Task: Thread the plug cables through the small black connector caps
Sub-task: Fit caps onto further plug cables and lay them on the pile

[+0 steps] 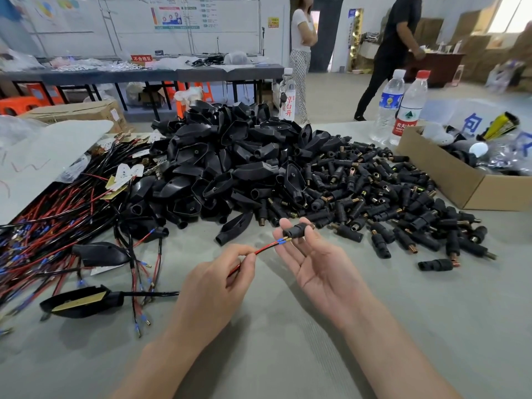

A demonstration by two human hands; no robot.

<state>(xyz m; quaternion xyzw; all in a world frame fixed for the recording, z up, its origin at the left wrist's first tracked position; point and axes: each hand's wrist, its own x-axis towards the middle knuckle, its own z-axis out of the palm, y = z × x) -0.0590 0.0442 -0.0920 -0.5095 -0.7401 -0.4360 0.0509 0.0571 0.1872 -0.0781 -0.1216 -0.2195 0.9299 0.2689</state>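
Note:
My left hand pinches a thin red cable between thumb and forefinger. The cable's blue-sleeved metal tip points at a small black connector cap. My right hand is palm up and holds that cap at its fingertips, between thumb and fingers. The tip sits just below the cap's left end; whether it has entered the cap I cannot tell. A heap of small black connector caps lies behind my right hand. A tangle of red and black cables lies at the left.
A pile of larger black plug housings fills the middle of the grey table. A cardboard box stands at the right, with water bottles behind it. Two finished plug assemblies lie at the left. Two people stand in the background.

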